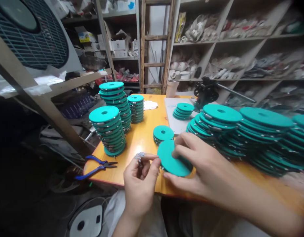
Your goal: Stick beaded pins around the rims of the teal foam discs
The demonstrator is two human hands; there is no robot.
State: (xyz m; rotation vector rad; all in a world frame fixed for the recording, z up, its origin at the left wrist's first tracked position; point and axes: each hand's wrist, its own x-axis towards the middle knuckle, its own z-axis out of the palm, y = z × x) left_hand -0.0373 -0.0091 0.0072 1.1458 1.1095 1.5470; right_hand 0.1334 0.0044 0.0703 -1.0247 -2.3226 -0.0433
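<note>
Head view. Right hand gripped a round, flat, teal, foam-like disc above the near edge of an orange-yellow wooden table. Thumb lay along the lower rim, fingers curled over the face near the middle; a spread hold, probably to steady the disc and keep its left edge reachable. Left hand had thumb and forefinger drawn together at that edge, other fingers folded in. Could not tell whether anything thin lay between the tips. A silvery-blue beaded coil sat round the forefinger, perhaps worn there to be close by.

Just beyond the disc: a low stack of teal discs. Taller teal stacks stood at left, wide leaning teal stacks at right, likely set aside to leave working room between. Small shiny bits showed along their rims. Blue-handled pliers lay near the left corner, jaws toward the hands, seemingly within easy reach. Black metal device with a long lever stood farther back, beside a pale board.
</note>
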